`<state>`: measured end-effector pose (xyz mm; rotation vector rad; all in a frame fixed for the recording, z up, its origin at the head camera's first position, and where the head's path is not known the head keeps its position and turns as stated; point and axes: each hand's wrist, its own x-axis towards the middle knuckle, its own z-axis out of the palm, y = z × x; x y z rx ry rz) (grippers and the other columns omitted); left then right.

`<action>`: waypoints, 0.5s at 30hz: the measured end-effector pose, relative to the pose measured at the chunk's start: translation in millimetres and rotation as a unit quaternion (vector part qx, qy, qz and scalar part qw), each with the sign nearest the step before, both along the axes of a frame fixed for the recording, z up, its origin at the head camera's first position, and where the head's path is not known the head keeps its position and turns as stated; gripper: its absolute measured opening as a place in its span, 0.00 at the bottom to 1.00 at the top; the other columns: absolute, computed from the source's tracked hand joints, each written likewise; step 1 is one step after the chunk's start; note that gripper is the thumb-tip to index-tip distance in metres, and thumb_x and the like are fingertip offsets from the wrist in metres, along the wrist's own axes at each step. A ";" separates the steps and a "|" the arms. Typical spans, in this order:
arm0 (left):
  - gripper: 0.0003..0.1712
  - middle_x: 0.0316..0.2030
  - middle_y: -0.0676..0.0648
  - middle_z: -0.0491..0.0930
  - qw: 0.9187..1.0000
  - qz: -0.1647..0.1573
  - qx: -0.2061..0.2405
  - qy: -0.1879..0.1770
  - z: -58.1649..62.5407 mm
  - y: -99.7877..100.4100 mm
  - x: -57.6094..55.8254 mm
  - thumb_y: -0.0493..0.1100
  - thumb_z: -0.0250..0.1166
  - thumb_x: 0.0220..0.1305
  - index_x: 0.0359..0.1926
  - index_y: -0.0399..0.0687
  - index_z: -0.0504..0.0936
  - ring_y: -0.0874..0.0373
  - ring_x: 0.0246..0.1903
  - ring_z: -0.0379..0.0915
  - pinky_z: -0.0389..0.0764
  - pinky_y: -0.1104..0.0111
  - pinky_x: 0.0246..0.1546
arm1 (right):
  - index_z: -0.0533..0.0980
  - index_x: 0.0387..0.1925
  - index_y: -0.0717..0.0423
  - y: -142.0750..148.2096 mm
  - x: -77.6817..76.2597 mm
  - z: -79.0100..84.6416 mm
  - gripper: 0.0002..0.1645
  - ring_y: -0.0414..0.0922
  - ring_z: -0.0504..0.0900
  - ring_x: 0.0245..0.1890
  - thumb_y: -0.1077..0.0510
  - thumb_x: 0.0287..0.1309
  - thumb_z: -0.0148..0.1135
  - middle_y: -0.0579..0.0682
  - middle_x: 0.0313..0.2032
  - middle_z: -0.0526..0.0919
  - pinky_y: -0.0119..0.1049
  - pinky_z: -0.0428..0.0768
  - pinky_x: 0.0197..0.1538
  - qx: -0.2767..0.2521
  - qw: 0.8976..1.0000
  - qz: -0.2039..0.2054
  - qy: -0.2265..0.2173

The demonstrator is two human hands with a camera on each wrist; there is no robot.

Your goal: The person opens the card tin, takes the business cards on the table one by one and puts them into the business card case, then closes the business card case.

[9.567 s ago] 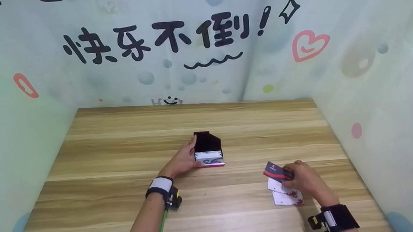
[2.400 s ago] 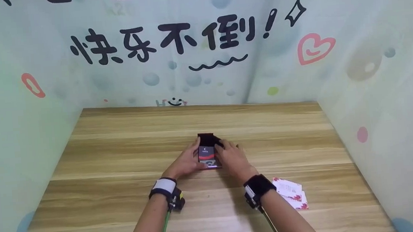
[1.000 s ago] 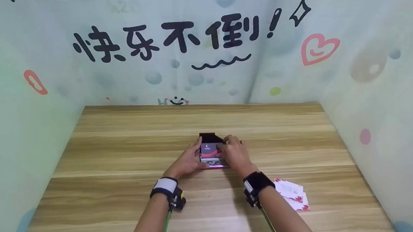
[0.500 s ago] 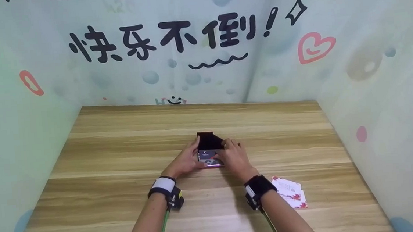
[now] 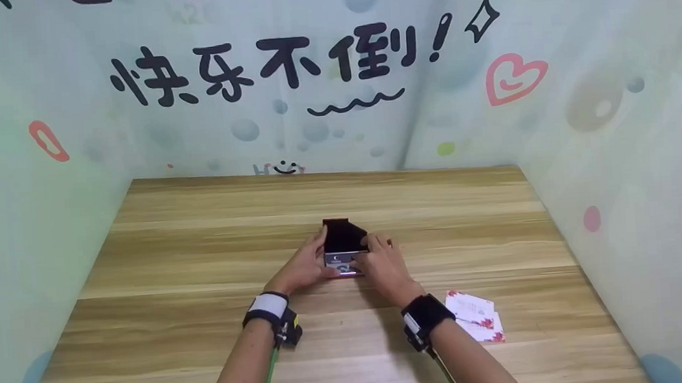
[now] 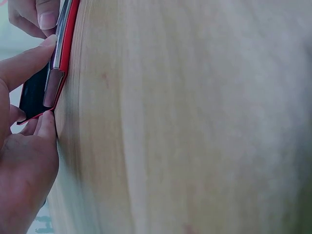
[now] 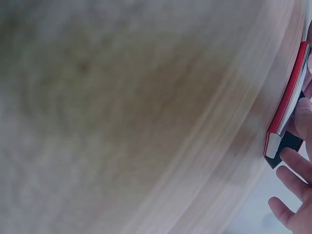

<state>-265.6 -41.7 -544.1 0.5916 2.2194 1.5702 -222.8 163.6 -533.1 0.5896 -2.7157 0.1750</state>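
An opened card case (image 5: 343, 238) lies on the table, its black flap folded back. The wrist views show the case's red outside and metal frame. My left hand (image 5: 302, 269) grips its left side, thumb over the front edge and fingers behind. Inside the metal frame sits a dark card (image 5: 335, 259) with a pale logo, its lower part hidden. My right hand (image 5: 387, 271) lies at the right side, thumb pressing on the card and the other fingers spread by the flap, as the right wrist view shows.
Two overlapping white cards (image 5: 469, 304) with red floral corners lie right of my right wrist. The wood-grain table (image 5: 198, 227) meets a printed backdrop (image 5: 203, 135) at the back and sides. Both wrists wear cameras on straps.
My right hand has brought the dark card from the right-hand cards to the case. Over the last second the card has slid down into the frame, covering its red stripe.
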 end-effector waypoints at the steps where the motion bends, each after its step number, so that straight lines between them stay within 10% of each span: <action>1: 0.62 0.78 0.30 0.36 1.000 -0.001 0.001 0.001 0.0 0.2 0.0 0.30 0.72 0.53 0.79 0.38 0.39 0.39 0.77 0.48 0.57 0.56 0.78 | 0.89 0.37 0.48 0.0 0.8 -0.2 0.13 0.55 0.78 0.50 0.46 0.62 0.65 0.57 0.47 0.82 0.53 0.79 0.49 -0.001 1.000 -0.001 0.002; 15: 0.62 0.79 0.33 0.36 1.000 0.011 0.002 -0.019 1.8 1.0 1.8 0.29 0.72 0.53 0.79 0.44 0.40 0.40 0.77 0.47 0.57 0.57 0.78 | 0.83 0.53 0.55 4.0 15.1 15.9 0.19 0.57 0.77 0.57 0.50 0.69 0.58 0.58 0.55 0.80 0.56 0.74 0.57 -0.091 0.994 -0.007 -0.056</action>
